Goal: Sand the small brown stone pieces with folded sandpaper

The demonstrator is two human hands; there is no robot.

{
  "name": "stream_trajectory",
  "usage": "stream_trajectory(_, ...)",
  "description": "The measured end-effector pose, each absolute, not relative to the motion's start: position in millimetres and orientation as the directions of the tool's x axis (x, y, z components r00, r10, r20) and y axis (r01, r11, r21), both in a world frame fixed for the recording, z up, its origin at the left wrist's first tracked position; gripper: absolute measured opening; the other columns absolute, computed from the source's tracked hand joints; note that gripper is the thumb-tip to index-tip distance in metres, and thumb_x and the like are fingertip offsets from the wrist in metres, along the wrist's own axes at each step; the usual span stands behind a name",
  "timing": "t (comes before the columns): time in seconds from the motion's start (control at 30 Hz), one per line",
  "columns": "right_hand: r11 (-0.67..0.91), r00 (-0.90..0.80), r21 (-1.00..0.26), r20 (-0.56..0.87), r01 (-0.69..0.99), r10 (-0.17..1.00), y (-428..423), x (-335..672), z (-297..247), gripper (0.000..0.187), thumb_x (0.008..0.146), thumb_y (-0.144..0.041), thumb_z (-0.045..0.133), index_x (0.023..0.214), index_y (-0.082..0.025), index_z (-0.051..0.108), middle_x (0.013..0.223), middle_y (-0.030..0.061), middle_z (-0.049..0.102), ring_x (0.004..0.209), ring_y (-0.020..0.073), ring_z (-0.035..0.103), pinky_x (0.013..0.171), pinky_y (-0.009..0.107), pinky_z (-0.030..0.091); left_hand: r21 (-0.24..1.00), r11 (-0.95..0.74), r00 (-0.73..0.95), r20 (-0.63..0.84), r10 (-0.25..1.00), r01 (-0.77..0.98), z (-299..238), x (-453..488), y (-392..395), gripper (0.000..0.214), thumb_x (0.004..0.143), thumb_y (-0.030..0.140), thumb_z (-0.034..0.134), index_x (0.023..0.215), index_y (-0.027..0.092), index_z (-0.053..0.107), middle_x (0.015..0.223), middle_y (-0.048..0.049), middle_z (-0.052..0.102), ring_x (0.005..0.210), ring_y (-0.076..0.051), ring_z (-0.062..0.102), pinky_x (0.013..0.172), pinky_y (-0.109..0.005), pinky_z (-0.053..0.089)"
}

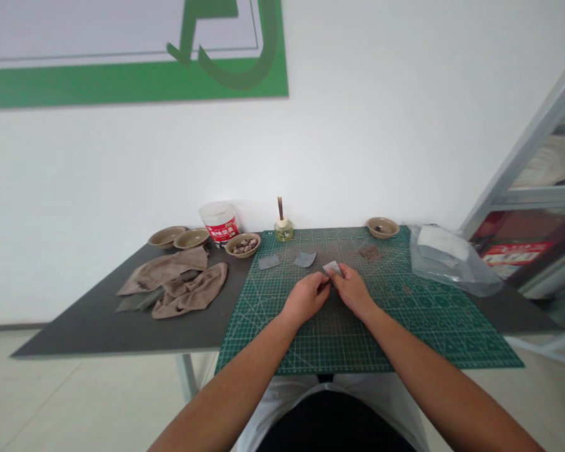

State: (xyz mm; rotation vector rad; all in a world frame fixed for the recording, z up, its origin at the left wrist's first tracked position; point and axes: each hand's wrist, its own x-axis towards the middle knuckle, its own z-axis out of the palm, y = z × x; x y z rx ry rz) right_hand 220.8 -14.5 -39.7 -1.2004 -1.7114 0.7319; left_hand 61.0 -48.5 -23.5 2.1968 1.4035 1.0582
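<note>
Pinching a small grey paper square (332, 269), the right hand (353, 290) meets the curled left hand (306, 298) above the flat, gridded green mat (358, 342).

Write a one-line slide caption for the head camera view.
Left hand and right hand hold a small grey sheet above a green cutting mat, with a bowl of small pieces beyond.

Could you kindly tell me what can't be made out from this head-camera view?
In the head view:
The pale sheet piece: its lower part and the exact grip, hidden by the left hand and right hand.
The small brown items in the bowl: too small to identify.
The red label on the tub: writing too small to read.
The shelf items: cut off by the right edge.
</note>
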Motion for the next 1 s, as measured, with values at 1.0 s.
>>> stream_trajectory(1.0,0.616,-0.271,-0.585,0.571,0.528,0.775,-31.9,225.3,-29.7,0.014,0.09,-0.027,0.059,0.098,-0.023,0.071,0.093,0.0054,0.072,0.086,0.0217,0.065,0.079,0.033,0.049,0.727,-0.447,0.129,0.451,0.883,0.522,-26.2,46.0,-38.5,0.003,0.081,0.021,0.064,0.081,0.019,0.066,0.079,-0.001,0.068,0.076,-0.016,0.063,0.072,-0.027,0.049)
